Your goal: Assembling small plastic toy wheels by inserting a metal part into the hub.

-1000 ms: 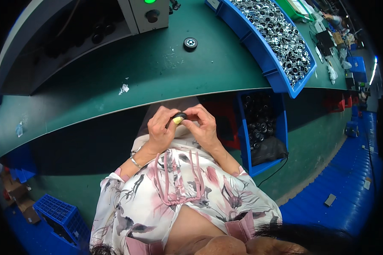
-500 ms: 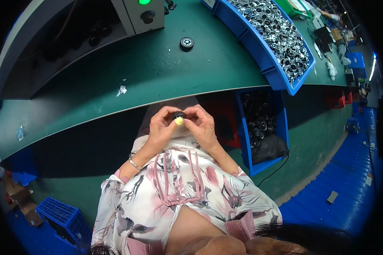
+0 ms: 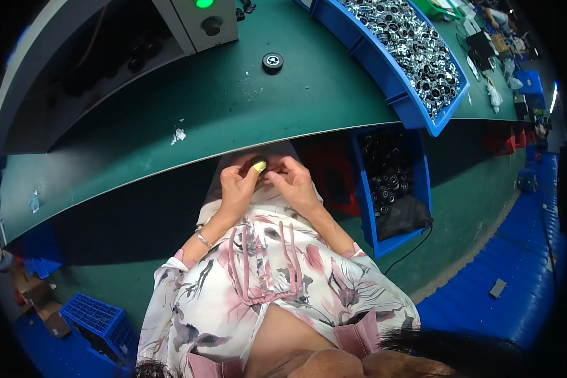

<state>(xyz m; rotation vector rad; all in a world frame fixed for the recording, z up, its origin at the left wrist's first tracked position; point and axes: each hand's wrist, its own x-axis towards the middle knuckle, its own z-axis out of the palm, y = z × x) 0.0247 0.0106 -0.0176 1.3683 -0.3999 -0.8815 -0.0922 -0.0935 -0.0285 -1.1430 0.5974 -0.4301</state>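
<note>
Just below the table's front edge, over my lap, my left hand (image 3: pixel 235 183) is closed on a small black wheel (image 3: pixel 257 159), mostly covered by the fingers. The tip of my left thumb wears a yellow wrap (image 3: pixel 259 167). My right hand (image 3: pixel 294 183) is curled against the other side of the wheel, its thumb and fingers bent around that edge. A matching black wheel with a silver-and-white hub (image 3: pixel 273 63) lies on the green tabletop (image 3: pixel 233 101) beyond my hands.
A blue bin (image 3: pixel 400 107) of shiny chrome parts stands at the back right. Below it, another blue bin (image 3: pixel 366 208) holds black wheels. A grey machine (image 3: pixel 215 39) with a green light sits at the back left. White scraps (image 3: pixel 179 135) lie on the tabletop.
My left thumb has swung up across the wheel, which is now tilted and more covered. My right fingers have shifted and loosened slightly. The view has moved a little.
</note>
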